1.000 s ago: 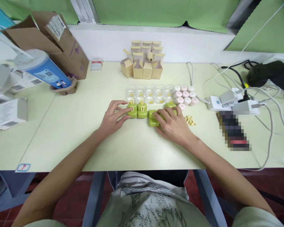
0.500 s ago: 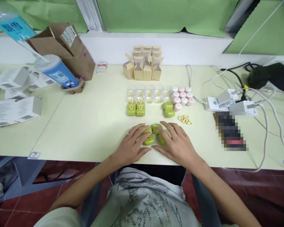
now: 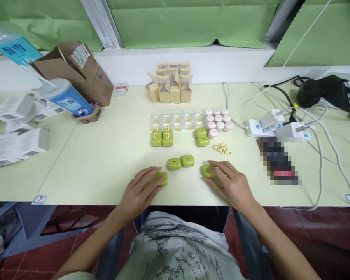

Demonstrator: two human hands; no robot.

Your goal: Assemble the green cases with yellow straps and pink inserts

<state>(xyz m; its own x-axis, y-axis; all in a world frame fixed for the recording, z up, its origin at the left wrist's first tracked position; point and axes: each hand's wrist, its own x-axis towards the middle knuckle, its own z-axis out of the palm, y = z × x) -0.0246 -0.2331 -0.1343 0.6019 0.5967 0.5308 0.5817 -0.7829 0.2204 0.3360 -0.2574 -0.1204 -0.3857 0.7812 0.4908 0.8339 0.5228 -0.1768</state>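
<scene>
Presently, the left green case (image 3: 161,178) lies left of the central pair of cases (image 3: 181,162), beneath the left hand's (image 3: 140,193) loosely spread fingertips. The right green case (image 3: 207,171) lies right of that pair, touched by the right hand's (image 3: 232,186) spread fingers.

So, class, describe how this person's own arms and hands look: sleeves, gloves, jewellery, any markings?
Both forearms are bare, with no sleeves, gloves, watch or wristbands in view. The left hand seems to carry a thin ring on one finger, too small to be sure; the right hand shows none. The top worn is pale with a dark printed pattern.
</scene>
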